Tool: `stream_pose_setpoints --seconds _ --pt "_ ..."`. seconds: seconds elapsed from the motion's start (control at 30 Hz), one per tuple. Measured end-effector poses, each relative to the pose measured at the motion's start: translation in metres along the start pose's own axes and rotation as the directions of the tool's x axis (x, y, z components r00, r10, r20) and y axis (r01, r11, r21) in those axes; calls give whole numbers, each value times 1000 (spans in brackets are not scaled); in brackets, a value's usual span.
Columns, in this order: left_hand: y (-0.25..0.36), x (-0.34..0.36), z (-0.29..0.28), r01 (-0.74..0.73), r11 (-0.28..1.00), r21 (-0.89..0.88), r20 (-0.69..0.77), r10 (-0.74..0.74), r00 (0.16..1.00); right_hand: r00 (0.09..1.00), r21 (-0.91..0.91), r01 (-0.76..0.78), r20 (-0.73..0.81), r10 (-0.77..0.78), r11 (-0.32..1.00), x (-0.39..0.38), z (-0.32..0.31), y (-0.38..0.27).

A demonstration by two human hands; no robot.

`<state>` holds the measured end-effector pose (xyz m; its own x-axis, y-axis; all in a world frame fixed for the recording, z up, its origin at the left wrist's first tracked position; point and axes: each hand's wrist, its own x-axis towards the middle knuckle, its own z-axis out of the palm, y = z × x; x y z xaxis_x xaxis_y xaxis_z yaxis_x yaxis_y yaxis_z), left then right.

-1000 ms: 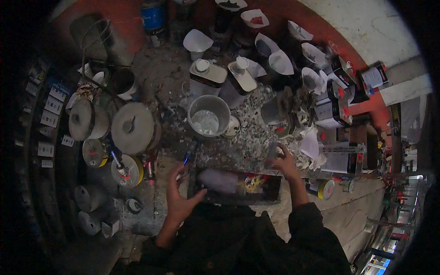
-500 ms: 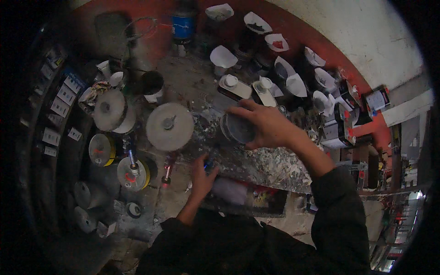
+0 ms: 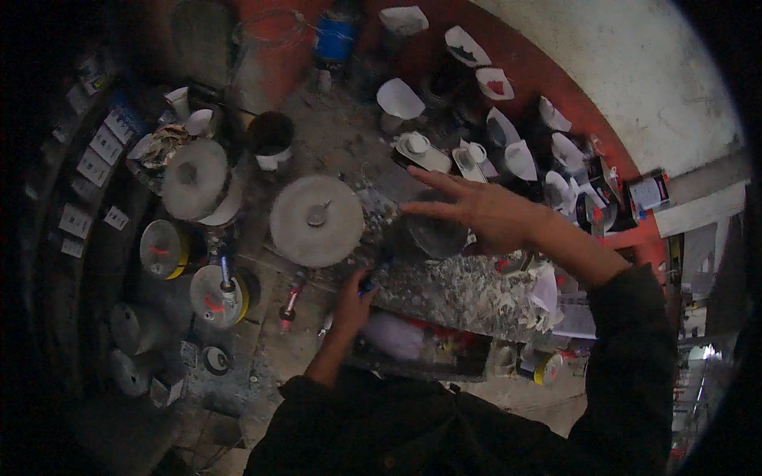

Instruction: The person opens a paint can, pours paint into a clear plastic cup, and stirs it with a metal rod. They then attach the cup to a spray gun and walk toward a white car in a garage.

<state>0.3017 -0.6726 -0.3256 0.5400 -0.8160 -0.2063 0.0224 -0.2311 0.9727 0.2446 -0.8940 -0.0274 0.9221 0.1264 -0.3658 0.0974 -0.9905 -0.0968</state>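
Observation:
Over a dark round container [image 3: 432, 230] on the cluttered bench, my right hand [image 3: 504, 214] is open, its index and middle fingers stretched out and apart. The container looks dim and blurred, and its contents are hard to make out. My left hand [image 3: 349, 309] is by the bench's near edge, closed around a small dark-and-blue object [image 3: 366, 284] whose kind I cannot tell. Just left of the container stands a large pale round lid [image 3: 316, 220] with a knob in its middle. Two white-topped tins [image 3: 425, 151] are beyond my right hand.
Several cans with white paper cones [image 3: 401, 99] line the red wall. A dark open bucket [image 3: 271, 139] stands at the back. Yellow-rimmed tins [image 3: 218, 296] are on the left, beside a shelf of labelled boxes [image 3: 94, 166]. Dried paint flakes [image 3: 468, 289] crust the bench's near side.
My right hand has let go of the dark container and stretched its fingers out, shifting right. The view has turned slightly. My left hand keeps nearly the same place.

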Motion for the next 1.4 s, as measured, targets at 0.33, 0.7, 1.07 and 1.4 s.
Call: stream_pose_setpoints --seconds 0.33,0.7,1.07,1.4 --pt "1 20 19 33 999 30 -18 -32 999 961 214 -201 -148 235 956 -2 44 6" --pt "-82 38 20 -203 974 104 -231 222 947 623 544 -107 -615 482 832 8 125 -9" --pt "-30 -4 4 94 995 -46 -188 -101 977 -200 934 -334 -201 959 126 -294 332 -118" --pt "7 -133 52 359 829 -430 -258 -494 831 -74 582 -813 -110 991 4 -445 462 -1"
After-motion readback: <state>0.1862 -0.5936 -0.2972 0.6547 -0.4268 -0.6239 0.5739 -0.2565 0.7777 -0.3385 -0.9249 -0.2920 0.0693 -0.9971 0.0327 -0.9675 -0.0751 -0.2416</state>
